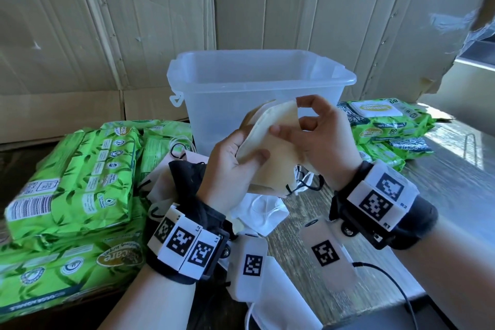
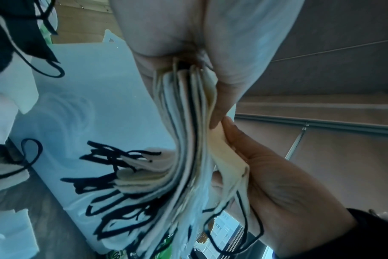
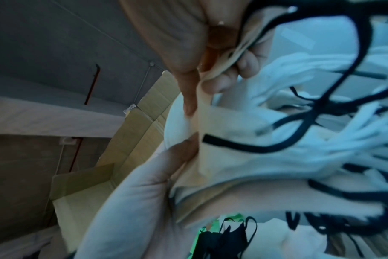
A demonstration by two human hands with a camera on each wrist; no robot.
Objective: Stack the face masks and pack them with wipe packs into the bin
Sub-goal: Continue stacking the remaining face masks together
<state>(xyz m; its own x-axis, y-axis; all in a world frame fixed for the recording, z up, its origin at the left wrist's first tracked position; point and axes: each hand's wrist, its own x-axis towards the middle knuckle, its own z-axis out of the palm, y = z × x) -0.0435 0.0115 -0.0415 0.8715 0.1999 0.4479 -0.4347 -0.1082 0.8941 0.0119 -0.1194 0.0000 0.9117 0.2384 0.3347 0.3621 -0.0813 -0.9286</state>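
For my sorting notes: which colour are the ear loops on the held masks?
Black, on cream masks gripped by the left hand; clearest in the left wrist view.

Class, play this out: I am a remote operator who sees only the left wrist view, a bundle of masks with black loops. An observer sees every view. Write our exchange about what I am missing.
Operator: Is the bin holding anything yet?
Observer: In the head view the clear bin looks empty; nothing shows through its walls.
Operator: Where are the wipe packs?
Observer: Green wipe packs are stacked left of the bin, and more wipe packs lie to its right.
Operator: What are both hands doing?
Observer: The left hand grips the cream mask stack from below, while the right hand pinches its top edge in front of the bin.
Operator: Any masks left on the table?
Observer: Yes, loose white masks and a black mask lie beneath the hands.
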